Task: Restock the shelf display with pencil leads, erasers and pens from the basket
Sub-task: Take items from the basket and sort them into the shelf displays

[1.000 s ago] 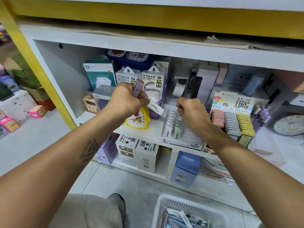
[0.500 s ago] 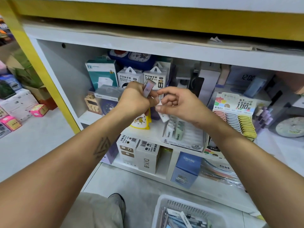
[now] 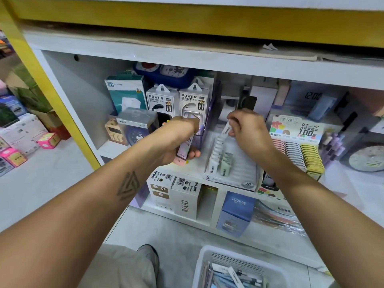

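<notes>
Reaching into a white shelf (image 3: 116,146) from a head-worn view, a person worked with both bare hands over a slotted display tray (image 3: 239,173) of pencil lead cases near the centre. The right hand (image 3: 249,129), at about one o'clock from the centre, pinched a single white lead case (image 3: 225,128) between curled fingers and thumb, its lower end just above the back of the tray's left row. A row of white cases (image 3: 217,150) stood in that left column, with a few green cases (image 3: 226,161) beside them; the slots to the right looked unfilled. The left hand (image 3: 178,140), at about ten o'clock from the tray, gripped a small bundle of lead cases (image 3: 186,147), fingers curled round it, just left of the tray. Behind the hands stood two power bank boxes (image 3: 178,100) at twelve o'clock. At three o'clock sat a rack of pink, grey and yellow lead cases (image 3: 299,154). A white basket (image 3: 207,267) holding pens and packets lay on the floor at six o'clock, well apart from the hands.
</notes>
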